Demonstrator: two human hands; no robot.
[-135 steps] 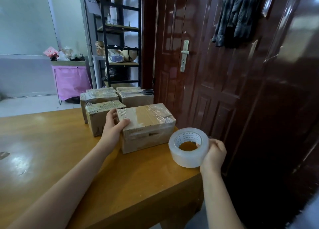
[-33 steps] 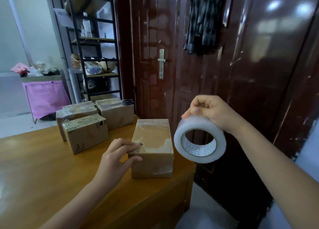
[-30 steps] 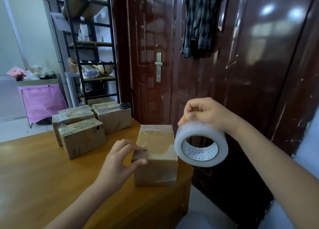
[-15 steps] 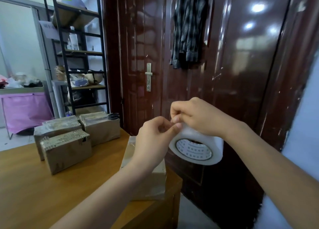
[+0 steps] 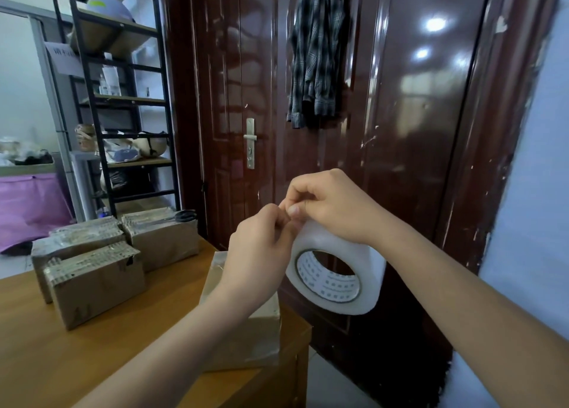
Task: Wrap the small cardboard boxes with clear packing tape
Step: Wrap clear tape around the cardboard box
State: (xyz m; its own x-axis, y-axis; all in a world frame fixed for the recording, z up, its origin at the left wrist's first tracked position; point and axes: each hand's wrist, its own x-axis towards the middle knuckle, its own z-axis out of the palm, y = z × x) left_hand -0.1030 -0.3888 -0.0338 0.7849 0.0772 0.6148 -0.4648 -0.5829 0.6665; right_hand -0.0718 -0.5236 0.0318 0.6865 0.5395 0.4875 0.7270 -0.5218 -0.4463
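Two hands meet in the air just off the near corner of the surface. The right hand curls over the top of the roll of clear packing tape, holding it on edge, while the left hand has its fingers bunched against the roll's upper rim, apparently picking at the tape's free end; whether they actually hold that end I cannot tell. Below the left wrist, one small cardboard box stands at the corner of the surface, its top glossy with tape. The likely trouble: clear tape hides its own end, so a hasty pick could split a sliver off or let the strip fold onto itself. The box sits close to the edge and a tug could nudge it off. Farther back, three more boxes are grouped together, scissors lying on the rearmost. Beyond stands a dark door.
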